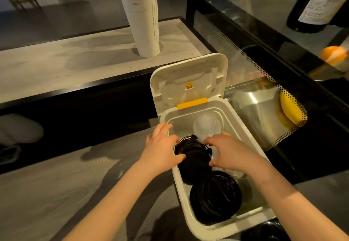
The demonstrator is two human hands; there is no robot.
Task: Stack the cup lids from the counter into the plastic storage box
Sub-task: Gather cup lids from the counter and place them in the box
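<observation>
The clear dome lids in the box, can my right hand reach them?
Probably yes, once the right hand frees the black lid stack: the flap stands open, nothing covers the clear dome lids beyond.

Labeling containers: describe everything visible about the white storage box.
The storage box is white, rounded-rectangular plastic, on the grey counter beside a glass case. Its hinged lid stands open at the far end, with a yellow strip at its base. Inside: black lid stacks and clear dome lids. The left hand overlaps its left rim.
</observation>
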